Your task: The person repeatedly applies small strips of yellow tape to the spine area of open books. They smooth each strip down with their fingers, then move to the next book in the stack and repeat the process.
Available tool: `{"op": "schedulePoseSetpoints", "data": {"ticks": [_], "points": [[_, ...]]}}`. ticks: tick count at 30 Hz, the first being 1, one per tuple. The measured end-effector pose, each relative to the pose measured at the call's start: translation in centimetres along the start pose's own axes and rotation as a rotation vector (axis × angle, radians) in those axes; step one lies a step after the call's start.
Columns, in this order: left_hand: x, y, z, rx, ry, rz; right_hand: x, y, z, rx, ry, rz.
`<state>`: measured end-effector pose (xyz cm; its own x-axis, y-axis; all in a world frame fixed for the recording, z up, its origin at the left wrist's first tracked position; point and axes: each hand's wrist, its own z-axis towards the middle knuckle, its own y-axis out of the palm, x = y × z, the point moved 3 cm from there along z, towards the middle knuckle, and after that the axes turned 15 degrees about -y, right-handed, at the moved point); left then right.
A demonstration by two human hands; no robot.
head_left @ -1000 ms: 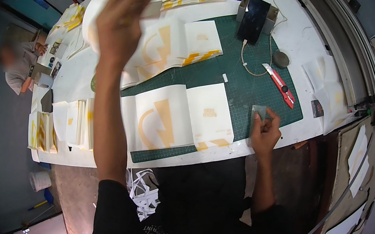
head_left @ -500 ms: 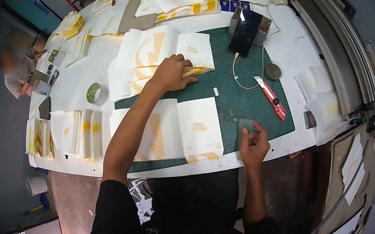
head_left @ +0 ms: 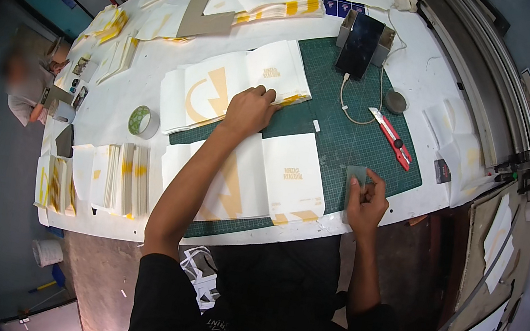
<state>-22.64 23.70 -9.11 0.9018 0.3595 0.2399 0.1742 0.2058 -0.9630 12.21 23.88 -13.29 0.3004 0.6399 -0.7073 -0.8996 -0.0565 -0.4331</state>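
My left hand (head_left: 250, 111) is closed at the near edge of a stack of folded white printed sheets (head_left: 183, 98) with an orange pattern. Its fingers curl over the edge, and the fingertips are partly hidden. Nearer to me, another folded printed sheet (head_left: 296, 173) lies spread over the green cutting mat (head_left: 342, 135), partly covered by my left forearm. My right hand (head_left: 368, 206) pinches a small translucent flat plate (head_left: 356, 175) between thumb and fingers, beside the right edge of that nearer sheet.
A red cutter knife (head_left: 392, 141), a round dark tin (head_left: 394, 102) and a propped phone (head_left: 360, 46) with a cable are on the right. A tape roll (head_left: 143, 121) and paper bundles (head_left: 122, 179) stand left. A metal rail (head_left: 490, 81) runs along the right; another person (head_left: 27, 91) is far left.
The lifted, parted layers of the far stack now lie flatter together. My left hand's fingers have drawn in at its near edge. My right hand keeps its hold on the plate.
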Motion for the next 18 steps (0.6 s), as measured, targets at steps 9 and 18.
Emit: {"op": "schedulePoseSetpoints", "data": {"ticks": [9, 18], "points": [[0.6, -0.2, 0.5, 0.036, 0.061, -0.111, 0.0, 0.3, 0.1, 0.012, 0.0, -0.023], [-0.7, -0.4, 0.2, 0.02, 0.001, 0.079, -0.4, 0.4, 0.2, 0.006, -0.01, -0.034]]}}
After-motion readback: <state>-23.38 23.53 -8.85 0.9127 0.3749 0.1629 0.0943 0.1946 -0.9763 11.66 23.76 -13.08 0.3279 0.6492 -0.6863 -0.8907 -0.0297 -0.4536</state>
